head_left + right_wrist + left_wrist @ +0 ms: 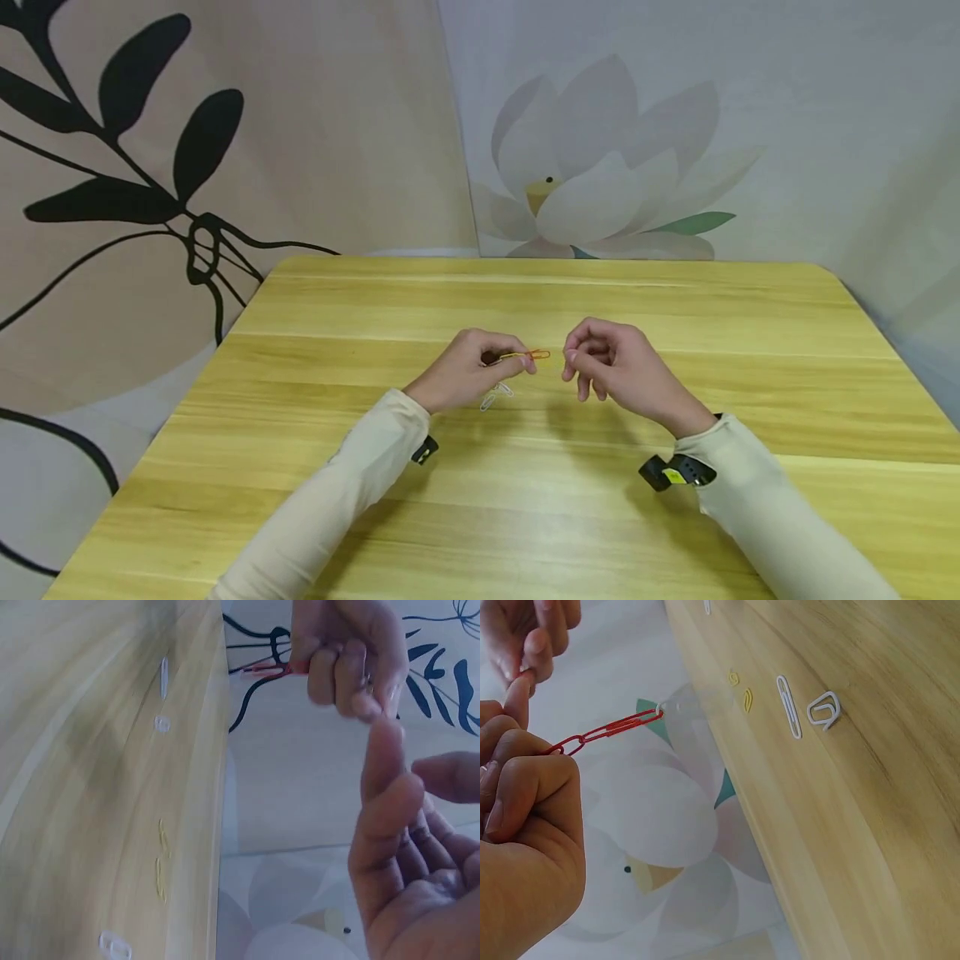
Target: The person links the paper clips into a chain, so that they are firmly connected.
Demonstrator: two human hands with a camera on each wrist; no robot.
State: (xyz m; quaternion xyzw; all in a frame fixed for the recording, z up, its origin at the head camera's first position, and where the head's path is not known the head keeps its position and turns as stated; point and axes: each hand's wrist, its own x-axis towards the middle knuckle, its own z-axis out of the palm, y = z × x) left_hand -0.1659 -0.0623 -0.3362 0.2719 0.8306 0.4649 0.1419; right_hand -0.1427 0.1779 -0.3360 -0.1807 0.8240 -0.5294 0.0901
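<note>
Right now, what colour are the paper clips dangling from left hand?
Red paper clips, whitish loop at end; best in left wrist view.

Left sleeve [337, 479] and right sleeve [780, 508]: long, plain, cream-coloured cloth, softly creased and reaching to the wrists. At the left wrist, a small black block [425, 450] (seen just beside the sleeve's end). At the right wrist, a black strap [702, 472] with a dark, squarish case [654, 473] and a bright yellow patch [674, 476]. Left hand [468, 371] and right hand [626, 367]: bare.
</note>
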